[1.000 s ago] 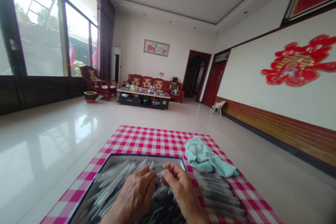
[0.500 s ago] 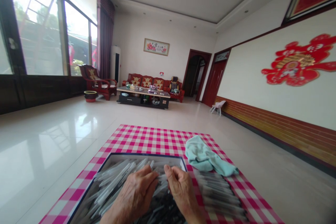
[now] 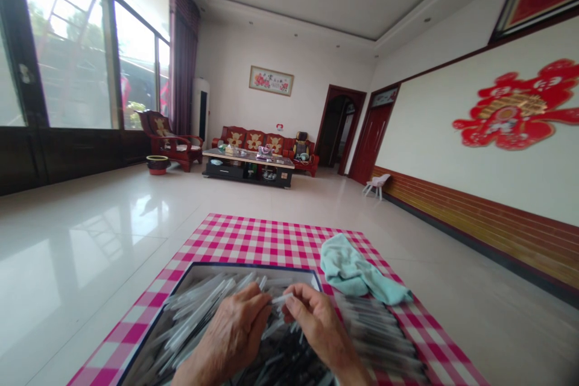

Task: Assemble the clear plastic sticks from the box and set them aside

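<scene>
My left hand (image 3: 233, 325) is closed over the box, thumb and forefinger pinched at one end of a slim whitish pen (image 3: 281, 299). My right hand (image 3: 319, 322) pinches the other end of it, so the pen spans the small gap between both hands. Its far details are too small to make out. Beneath them, a shallow box (image 3: 253, 266) with a dark blue rim holds many frosted pen barrels (image 3: 199, 307) on the left and a heap of black slender parts (image 3: 289, 353) nearer me. My forearms cover part of the contents.
Right of the box, a row of pens (image 3: 380, 338) lies on the pink-and-white checked tablecloth (image 3: 262, 241), blurred. A crumpled mint-green cloth (image 3: 348, 268) lies just behind them. Across the tiled floor stand a low coffee table (image 3: 248, 163), a red sofa (image 3: 246, 136) and a small chair (image 3: 375, 184).
My right hand has turned and its wrist has shifted right, with the fingers now curled around. The whitish pen now shows between my two hands. My left hand has hardly moved.
</scene>
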### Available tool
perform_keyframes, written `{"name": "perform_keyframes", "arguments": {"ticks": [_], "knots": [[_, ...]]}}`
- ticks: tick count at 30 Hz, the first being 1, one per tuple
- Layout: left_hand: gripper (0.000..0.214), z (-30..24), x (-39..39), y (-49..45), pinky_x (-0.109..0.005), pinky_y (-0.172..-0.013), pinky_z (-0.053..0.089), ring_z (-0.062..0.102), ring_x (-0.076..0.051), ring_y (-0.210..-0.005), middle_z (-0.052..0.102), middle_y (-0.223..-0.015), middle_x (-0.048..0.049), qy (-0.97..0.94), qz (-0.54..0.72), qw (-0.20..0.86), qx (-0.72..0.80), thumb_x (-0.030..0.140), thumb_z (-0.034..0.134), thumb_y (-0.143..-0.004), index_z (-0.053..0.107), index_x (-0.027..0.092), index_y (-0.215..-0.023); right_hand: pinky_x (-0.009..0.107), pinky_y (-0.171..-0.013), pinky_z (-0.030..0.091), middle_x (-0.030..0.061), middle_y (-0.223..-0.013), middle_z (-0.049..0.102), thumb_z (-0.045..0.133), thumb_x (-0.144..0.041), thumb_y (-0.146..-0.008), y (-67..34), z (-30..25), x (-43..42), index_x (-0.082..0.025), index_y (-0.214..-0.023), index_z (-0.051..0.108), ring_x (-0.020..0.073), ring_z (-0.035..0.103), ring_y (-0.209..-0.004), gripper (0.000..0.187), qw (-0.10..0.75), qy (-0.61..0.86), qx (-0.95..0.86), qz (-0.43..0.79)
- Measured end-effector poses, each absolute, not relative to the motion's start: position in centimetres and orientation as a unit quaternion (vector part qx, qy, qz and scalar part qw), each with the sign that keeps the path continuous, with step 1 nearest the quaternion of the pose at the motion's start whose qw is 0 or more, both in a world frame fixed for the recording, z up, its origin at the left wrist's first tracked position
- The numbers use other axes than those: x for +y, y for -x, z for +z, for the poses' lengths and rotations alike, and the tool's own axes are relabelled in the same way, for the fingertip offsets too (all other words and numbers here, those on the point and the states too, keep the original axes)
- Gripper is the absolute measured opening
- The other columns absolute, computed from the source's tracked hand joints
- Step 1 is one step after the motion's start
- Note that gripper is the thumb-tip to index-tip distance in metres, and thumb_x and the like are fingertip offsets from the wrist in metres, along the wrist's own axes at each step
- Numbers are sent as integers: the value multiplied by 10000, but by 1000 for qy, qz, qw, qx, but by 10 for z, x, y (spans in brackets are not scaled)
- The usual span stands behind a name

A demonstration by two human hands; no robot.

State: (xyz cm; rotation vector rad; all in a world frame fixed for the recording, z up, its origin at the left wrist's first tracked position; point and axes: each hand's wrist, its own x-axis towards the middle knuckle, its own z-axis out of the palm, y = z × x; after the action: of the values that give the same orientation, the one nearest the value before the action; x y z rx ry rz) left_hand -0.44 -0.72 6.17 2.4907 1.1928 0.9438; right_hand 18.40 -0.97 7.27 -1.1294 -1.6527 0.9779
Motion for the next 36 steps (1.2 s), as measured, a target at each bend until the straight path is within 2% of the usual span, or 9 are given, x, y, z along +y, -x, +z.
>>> {"name": "perform_keyframes", "arguments": {"ticks": [6,12,15,18,22,32,36], "knots": [[281,62,-9,1,-257,-641,421,566,-157,-708,561,-797,-37,-853,318,102,402,206,338,-948,609,201,-875,229,-529,365,-22,-547,541,466,-496,-905,-179,71,-11,-186,-635,546,125,499,-536,418,422,524,-693,260],[276,60,-7,2,-262,-652,431,569,-161,-714,569,-799,-41,-852,324,96,400,185,343,-942,612,204,-883,249,-473,342,-13,-474,484,401,-553,-911,-174,59,-6,-206,-552,475,145,494,-481,505,413,575,-664,242],[273,59,-6,3,-271,-646,432,568,-169,-713,568,-792,-42,-852,325,94,401,184,347,-938,611,203,-873,241,-526,397,4,-628,593,402,-503,-927,-178,63,-9,-206,-734,583,162,569,-585,398,413,539,-671,297],[262,59,-6,3,-274,-640,430,572,-173,-716,570,-792,-41,-851,323,93,403,184,355,-934,613,204,-890,235,-618,444,8,-801,641,510,-410,-891,-183,70,-12,-214,-957,594,168,601,-711,224,424,496,-672,351],[274,60,-6,3,-276,-634,425,571,-172,-709,564,-794,-39,-852,316,94,407,194,347,-940,617,205,-898,224,-605,421,-23,-689,597,538,-330,-864,-186,77,-13,-196,-837,615,145,548,-655,157,404,482,-687,365],[290,62,-6,4,-282,-658,418,573,-172,-743,586,-796,-30,-861,308,71,399,208,345,-961,630,219,-911,246,-520,386,-13,-496,536,438,-518,-899,-178,74,-12,-206,-563,524,146,513,-511,467,413,525,-664,337],[271,62,-3,4,-296,-675,410,561,-183,-762,596,-795,-29,-864,306,37,398,211,365,-956,628,219,-888,257,-495,389,11,-503,558,366,-559,-918,-179,68,-11,-206,-584,548,160,535,-494,519,407,540,-646,353]]}}
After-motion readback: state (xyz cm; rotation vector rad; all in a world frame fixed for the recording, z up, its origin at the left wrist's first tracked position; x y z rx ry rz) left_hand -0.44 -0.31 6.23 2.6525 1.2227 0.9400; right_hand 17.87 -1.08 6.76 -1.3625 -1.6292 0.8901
